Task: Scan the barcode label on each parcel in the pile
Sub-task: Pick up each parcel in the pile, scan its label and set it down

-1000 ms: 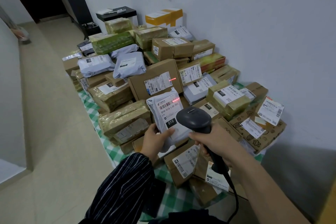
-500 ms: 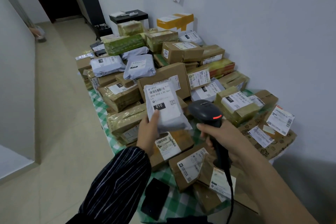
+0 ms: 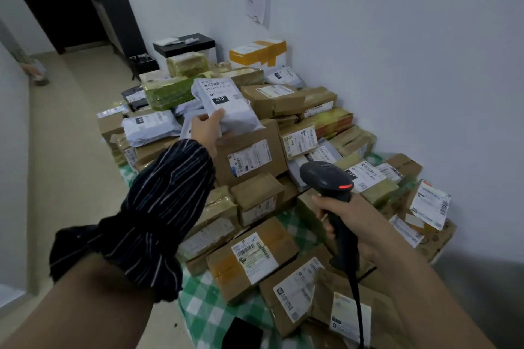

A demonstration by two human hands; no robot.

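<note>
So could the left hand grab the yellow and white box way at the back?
Probably not. The left hand grips the grey mailer bag, and the yellow and white box sits at the pile's far end, behind stacked parcels.

Left arm: loose oversleeve (image 3: pixel 158 207), dark navy-black cloth, thin pale stripes running lengthwise. Gathered cuff at wrist, just behind left hand (image 3: pixel 205 129); second gathered, ruffled edge at mid-forearm. Fabric bunched, creased. Left forearm (image 3: pixel 85 300) below it bare. Right hand (image 3: pixel 357 224), right forearm (image 3: pixel 425 292): bare.

grey parcel (image 3: pixel 226 106) raised over pile (image 3: pixel 255 156)
</note>
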